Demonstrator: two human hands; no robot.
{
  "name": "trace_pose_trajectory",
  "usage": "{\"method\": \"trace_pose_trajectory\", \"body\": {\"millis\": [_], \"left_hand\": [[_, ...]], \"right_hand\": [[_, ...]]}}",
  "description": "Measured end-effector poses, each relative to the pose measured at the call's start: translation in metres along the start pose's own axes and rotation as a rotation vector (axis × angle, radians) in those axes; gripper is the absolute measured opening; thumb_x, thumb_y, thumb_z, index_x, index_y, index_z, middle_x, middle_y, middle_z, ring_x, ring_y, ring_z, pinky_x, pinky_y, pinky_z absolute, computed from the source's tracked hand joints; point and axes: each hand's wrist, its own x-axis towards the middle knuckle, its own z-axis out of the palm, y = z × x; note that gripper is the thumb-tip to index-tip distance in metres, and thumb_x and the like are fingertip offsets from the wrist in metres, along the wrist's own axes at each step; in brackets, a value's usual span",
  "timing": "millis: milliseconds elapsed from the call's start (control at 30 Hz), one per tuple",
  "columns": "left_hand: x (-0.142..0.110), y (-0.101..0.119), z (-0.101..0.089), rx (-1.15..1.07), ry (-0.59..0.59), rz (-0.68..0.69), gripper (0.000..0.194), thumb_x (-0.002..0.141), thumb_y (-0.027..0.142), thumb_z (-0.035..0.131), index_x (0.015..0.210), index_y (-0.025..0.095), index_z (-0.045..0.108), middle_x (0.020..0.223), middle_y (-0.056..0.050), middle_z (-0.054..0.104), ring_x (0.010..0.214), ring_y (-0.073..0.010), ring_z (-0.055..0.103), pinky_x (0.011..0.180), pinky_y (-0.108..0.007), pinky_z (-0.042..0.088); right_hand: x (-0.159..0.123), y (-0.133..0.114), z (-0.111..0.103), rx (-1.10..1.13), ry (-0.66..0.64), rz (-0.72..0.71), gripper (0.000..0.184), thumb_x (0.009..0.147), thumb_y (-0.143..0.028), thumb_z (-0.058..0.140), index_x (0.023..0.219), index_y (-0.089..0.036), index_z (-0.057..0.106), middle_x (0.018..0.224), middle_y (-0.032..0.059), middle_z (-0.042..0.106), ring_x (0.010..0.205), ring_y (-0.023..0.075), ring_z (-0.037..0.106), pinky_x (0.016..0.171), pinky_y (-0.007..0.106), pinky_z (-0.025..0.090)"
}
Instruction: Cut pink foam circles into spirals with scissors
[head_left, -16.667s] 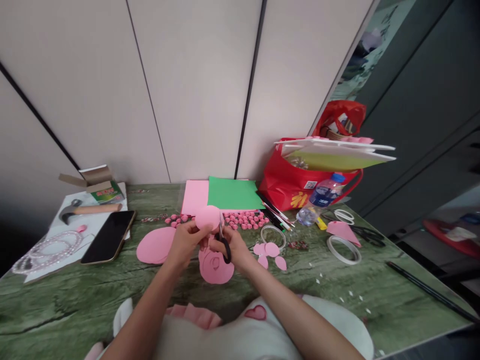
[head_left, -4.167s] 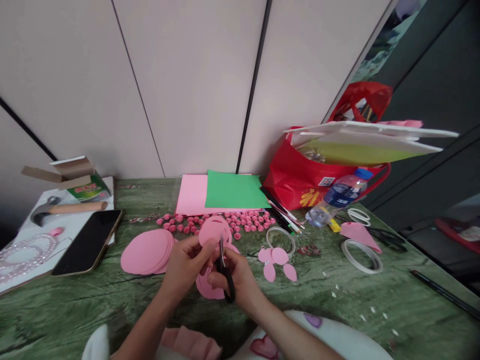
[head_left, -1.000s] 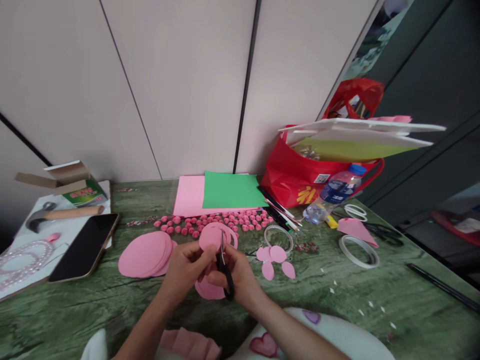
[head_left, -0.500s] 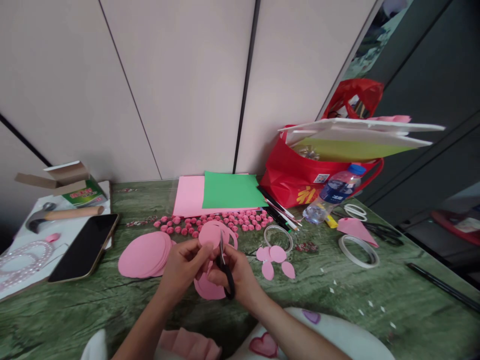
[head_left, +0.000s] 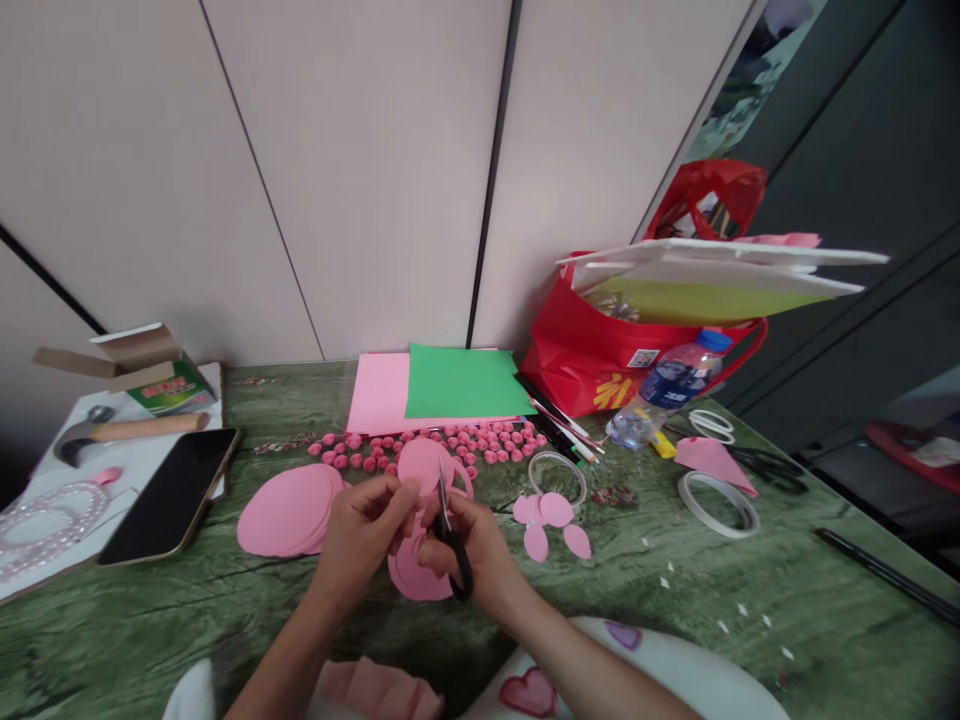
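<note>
My left hand (head_left: 361, 532) pinches a pink paper circle (head_left: 421, 467) held up over the table's middle. The circle is cut into a spiral, with a loose strip curling at its right side. My right hand (head_left: 474, 551) grips black-handled scissors (head_left: 448, 535), whose blades point up into the paper. Under my hands lies another pink cut spiral (head_left: 416, 579). A stack of pink paper circles (head_left: 289, 495) sits just left of my left hand. Small pink petals (head_left: 550, 520) lie to the right.
Rows of small pink rolled roses (head_left: 420, 447), pink and green sheets (head_left: 450, 384), a phone (head_left: 172, 492), a hammer (head_left: 124, 432), tape rings (head_left: 709, 501), a water bottle (head_left: 664, 390), pens (head_left: 562, 425), a red bag (head_left: 615, 355) and second scissors (head_left: 765, 467) crowd the green table (head_left: 675, 620).
Over the last second the scissors and paper have shifted only slightly as the cut goes round. Since 16.7 s ago the whole circle has become a spiral with a loose strip.
</note>
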Motion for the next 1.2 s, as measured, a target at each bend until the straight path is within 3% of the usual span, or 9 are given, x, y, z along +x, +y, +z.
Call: {"method": "trace_pose_trajectory", "body": {"millis": [700,900,1200], "left_hand": [[0.0018,-0.0045,-0.0020,-0.071,0.105,0.048,0.030,0.075,0.033,0.048,0.051,0.015,0.045,0.040,0.006,0.040,0.032,-0.0039,0.033,0.033,-0.016,0.024],[-0.0009,0.0004,0.0031,0.013,0.056,0.090,0.030,0.076,0.032,0.044,0.052,0.015,0.045,0.040,0.006,0.042,0.032,-0.0041,0.035,0.033,-0.016,0.026],[-0.0003,0.0009,0.0045,0.061,0.061,0.051,0.032,0.071,0.034,0.050,0.046,0.016,0.041,0.035,0.008,0.038,0.029,-0.0040,0.032,0.030,-0.016,0.022]], "right_hand": [[-0.0035,0.0012,0.0005,0.009,-0.020,0.038,0.031,0.049,-0.025,0.072,0.066,-0.014,0.049,0.041,-0.0061,0.052,0.030,0.0039,0.041,0.029,0.012,0.030],[-0.0030,0.0021,0.0010,-0.030,0.010,-0.017,0.031,0.050,-0.029,0.071,0.064,-0.015,0.047,0.039,-0.0073,0.049,0.030,0.0051,0.043,0.029,0.014,0.033],[-0.0030,0.0032,0.0012,-0.073,-0.063,-0.025,0.034,0.050,-0.031,0.071,0.067,-0.016,0.047,0.044,-0.0067,0.050,0.033,0.0059,0.044,0.033,0.016,0.035]]}}
